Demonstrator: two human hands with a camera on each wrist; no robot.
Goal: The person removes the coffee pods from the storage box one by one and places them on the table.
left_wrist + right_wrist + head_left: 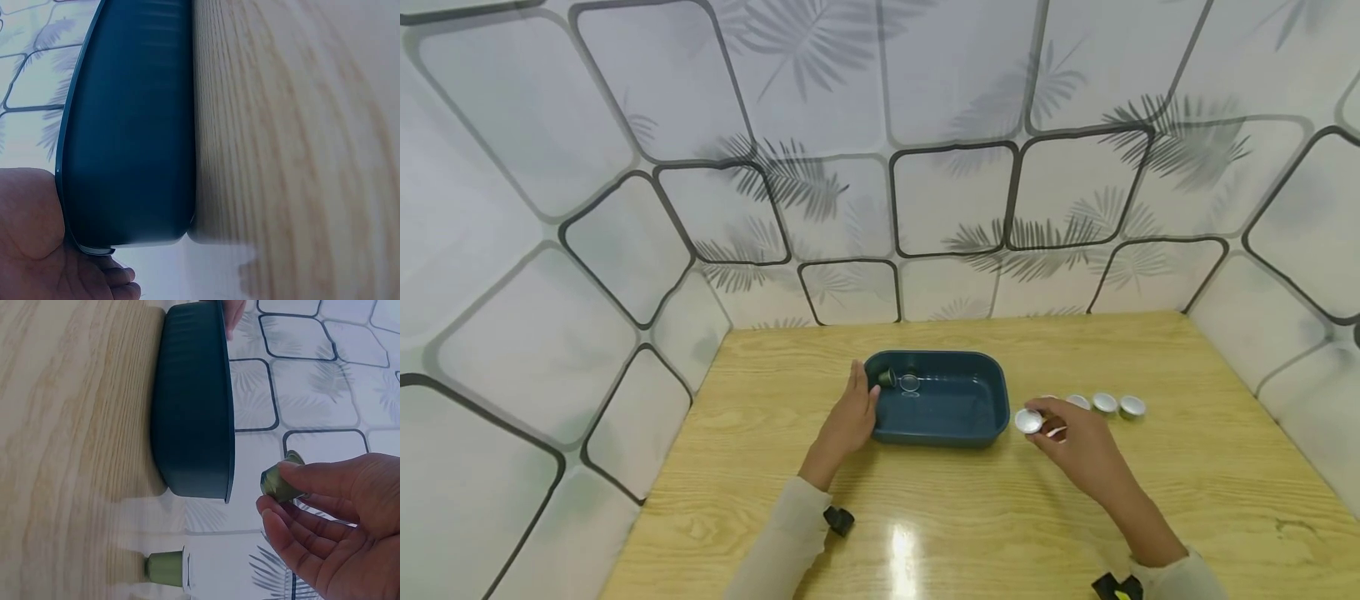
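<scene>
A dark blue-green rectangular tub (940,437) sits on the table. My left hand (850,417) rests against its left end, fingers straight along the outside and thumb at the rim. Past the tub's right end, my right hand (1082,446) pinches a green coffee capsule (278,484) between thumb and fingers, its white lid (1028,421) facing up in the head view. Inside the tub, towards the back left, a green capsule (887,377) lies on its side, beside a round-rimmed capsule (910,382).
Several more capsules (1105,403) stand in a row right of the tub, white lids up, one partly hidden behind my right hand. A green capsule (165,569) from that row shows in the right wrist view. Patterned walls (951,200) border the wooden table (760,383).
</scene>
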